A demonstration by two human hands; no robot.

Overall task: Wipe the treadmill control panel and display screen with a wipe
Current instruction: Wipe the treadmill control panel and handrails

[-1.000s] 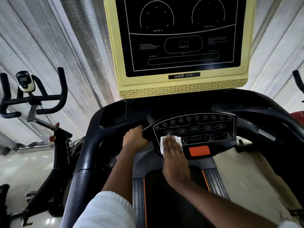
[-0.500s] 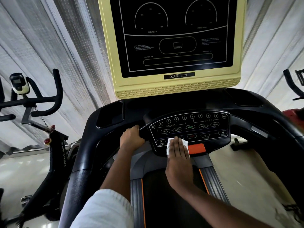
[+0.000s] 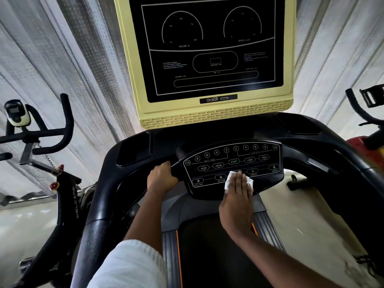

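Because the right hand (image 3: 236, 196) presses the wipe (image 3: 229, 180) flat over keys at the lower edge of the control panel (image 3: 209, 161), 1 firm stroke could trip a SPEED or INCLINE key, or START (image 3: 234, 161) just above, and set the belt (image 3: 207, 256) moving under the person. Nothing pinches the wipe, so it could also slide out past that lower edge. Its fingers (image 3: 239, 179) lie straight and close together on the wipe, whose white corners show on 2 sides. Curled fingers of the left hand (image 3: 161, 177) hold the grip (image 3: 173, 165) at the panel's left edge. Above, the display screen (image 3: 207, 48) looks not yet wiped.
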